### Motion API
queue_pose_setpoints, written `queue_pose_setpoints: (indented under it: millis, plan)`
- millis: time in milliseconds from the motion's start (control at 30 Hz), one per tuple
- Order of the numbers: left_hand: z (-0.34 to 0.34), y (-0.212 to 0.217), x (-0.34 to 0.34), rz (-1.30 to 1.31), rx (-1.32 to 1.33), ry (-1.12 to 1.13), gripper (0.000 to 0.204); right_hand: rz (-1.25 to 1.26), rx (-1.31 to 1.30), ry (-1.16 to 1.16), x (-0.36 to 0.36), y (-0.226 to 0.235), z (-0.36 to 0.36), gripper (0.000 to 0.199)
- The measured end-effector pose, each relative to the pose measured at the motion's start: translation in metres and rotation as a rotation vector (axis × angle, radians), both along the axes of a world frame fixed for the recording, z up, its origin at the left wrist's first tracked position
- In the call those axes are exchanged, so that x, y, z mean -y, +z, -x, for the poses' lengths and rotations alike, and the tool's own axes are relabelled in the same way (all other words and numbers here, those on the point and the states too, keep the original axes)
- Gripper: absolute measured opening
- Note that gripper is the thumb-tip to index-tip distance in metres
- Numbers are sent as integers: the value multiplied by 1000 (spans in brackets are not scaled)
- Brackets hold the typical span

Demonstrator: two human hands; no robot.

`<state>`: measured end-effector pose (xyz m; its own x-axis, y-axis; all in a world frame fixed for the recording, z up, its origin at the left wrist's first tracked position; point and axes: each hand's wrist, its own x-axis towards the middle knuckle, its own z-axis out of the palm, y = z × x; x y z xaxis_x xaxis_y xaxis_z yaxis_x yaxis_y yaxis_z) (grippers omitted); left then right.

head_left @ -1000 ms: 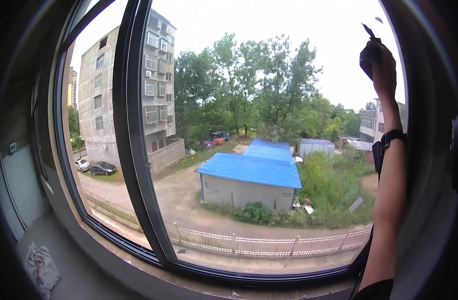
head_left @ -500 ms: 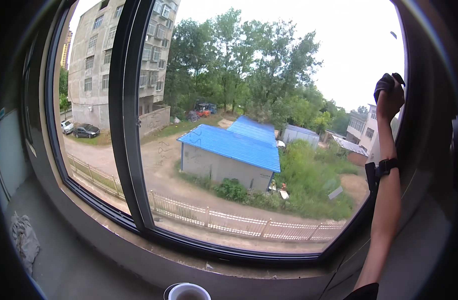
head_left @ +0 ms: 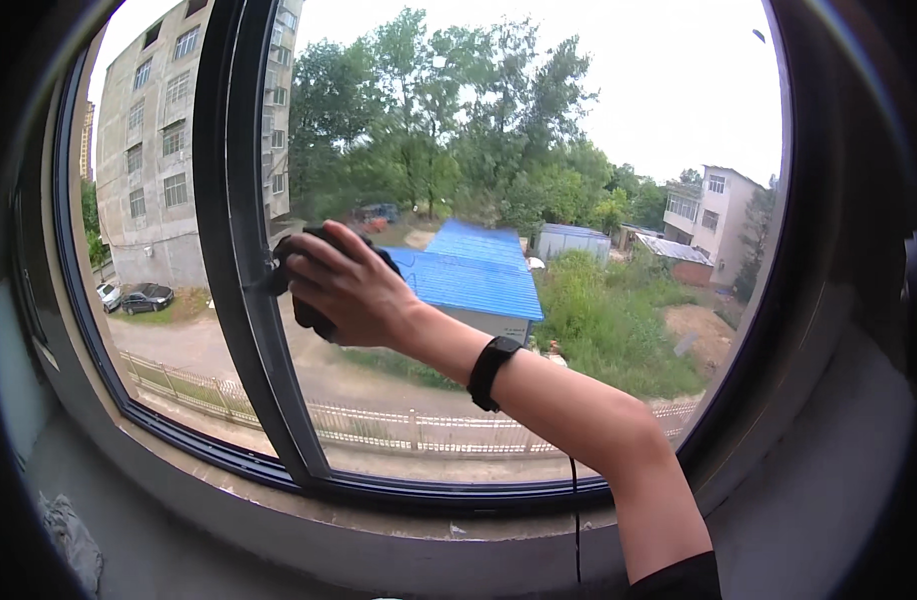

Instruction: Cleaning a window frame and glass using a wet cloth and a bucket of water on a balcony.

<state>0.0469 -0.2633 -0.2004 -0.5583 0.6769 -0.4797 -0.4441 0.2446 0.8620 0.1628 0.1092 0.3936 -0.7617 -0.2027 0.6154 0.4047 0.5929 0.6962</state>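
My right hand (head_left: pixel 347 285) reaches across from the lower right, its fingers closed over a dark cloth (head_left: pixel 319 322). I see it against the right-hand window pane (head_left: pixel 499 400), beside the dark upright bar (head_left: pixel 241 215) that divides the window. Most of the cloth is hidden under my palm and fingers. A black band (head_left: pixel 491 372) circles my right wrist. My left hand is out of view.
A dark frame and a dusty sill (head_left: pixel 379 522) edge the window. A thin black cord (head_left: pixel 577 520) hangs below my forearm. Crumpled grey material (head_left: pixel 69 535) lies at the lower left. Outside are a blue-roofed shed (head_left: pixel 479 285), trees, a fence and buildings.
My right hand has swept with the cloth from the pane's upper right edge leftward and down to the dividing bar. The view has shifted, and the white bucket has almost left it.
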Motion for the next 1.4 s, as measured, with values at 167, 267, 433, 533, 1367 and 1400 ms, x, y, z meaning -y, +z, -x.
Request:
queue_pose_setpoints:
  millis: [167, 267, 433, 533, 1367, 1400]
  plan:
    - [24, -7, 12, 29, -13, 2, 11, -52, 230, -66, -2, -52, 12, 38]
    - [28, -11, 16, 36, -22, -9, 11, -187, 111, -79, -8, -13, -35, 55]
    - [17, -13, 7, -36, -53, -17, 11, -149, -244, -93, 6, 77, -173, 59]
    - [0, -1, -3, -23, -62, -42, 11, -227, -587, -290, 18, 89, -281, 65]
    - [-147, 138, -20, -33, -55, 11, 13, 1436, -1342, 495, 89, -331, -659, 52]
    - [-148, 144, -14, -16, -51, 53, 13, 1440, -1362, 466, 88, -332, -669, 53]
